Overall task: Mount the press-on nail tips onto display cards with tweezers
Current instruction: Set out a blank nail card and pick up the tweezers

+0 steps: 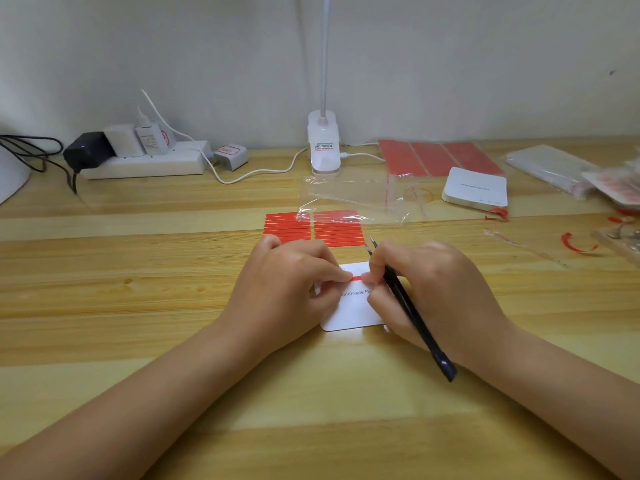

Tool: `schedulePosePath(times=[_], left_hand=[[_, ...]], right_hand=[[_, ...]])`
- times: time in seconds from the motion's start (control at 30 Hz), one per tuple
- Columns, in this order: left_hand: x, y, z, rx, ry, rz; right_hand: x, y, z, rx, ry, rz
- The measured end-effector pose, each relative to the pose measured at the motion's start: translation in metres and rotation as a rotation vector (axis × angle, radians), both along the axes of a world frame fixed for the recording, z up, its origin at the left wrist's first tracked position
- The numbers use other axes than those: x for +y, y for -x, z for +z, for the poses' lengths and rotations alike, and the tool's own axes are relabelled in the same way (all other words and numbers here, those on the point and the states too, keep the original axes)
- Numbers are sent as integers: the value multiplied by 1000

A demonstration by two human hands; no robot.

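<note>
- a white display card (353, 311) lies flat on the wooden table (138, 306) at the centre of the frame, close to the person so that both hands can work over it.
- the left hand (287, 289) has its fingers curled, and the fingertips press one end of a red adhesive strip (356, 278) onto the card, probably to keep it straight while it is stuck down.
- the right hand (426, 289) pinches the strip's other end with its fingertips while also gripping the black tweezers (408, 306), parked along the hand with the tips pointing to the upper part of the frame, ready but out of the way.
- a sheet of red strips (311, 228) lies just above the hands, within easy reach for the next strip; a clear plastic bag (349, 199) overlaps its upper right corner.
- a stack of blank cards (476, 188) sits at the right, with larger red sheets (440, 157) behind it.
- packets at the far right edge (616, 188) may hold the nail tips; too blurred to tell.
- judged from this, the card is still being prepared with adhesive; no nail tip is mounted on it yet.
- a power strip (145, 161) and a clip lamp (323, 147) stand along the wall, clear of the work.
</note>
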State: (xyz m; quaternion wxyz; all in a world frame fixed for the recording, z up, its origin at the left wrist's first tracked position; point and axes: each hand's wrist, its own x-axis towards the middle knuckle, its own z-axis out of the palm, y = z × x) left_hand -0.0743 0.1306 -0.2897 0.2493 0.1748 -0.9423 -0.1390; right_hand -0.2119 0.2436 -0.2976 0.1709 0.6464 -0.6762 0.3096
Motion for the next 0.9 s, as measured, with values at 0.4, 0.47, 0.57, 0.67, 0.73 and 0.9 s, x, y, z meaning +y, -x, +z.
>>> schedulePosePath(times=[0.4,0.47,0.57,0.67,0.73,0.9], left_hand=[[2,-1,-1,13,-1,9],[2,-2,-1,19,23,-4],[0,-5,1,9,16,-57],[-2,-12,2,-7,5,-96],[-5,-16,2,-14,-34,-91],[-6,-18,1,-42,-69,-79]], right_hand=[[1,7,1,53,56,49],[-1,3,-1,78,-12,100],[0,5,-1,63,-30,69],[2,7,-3,45,-19,50],[2,8,-4,26,-14,63],[4,11,-3,-16,18,38]])
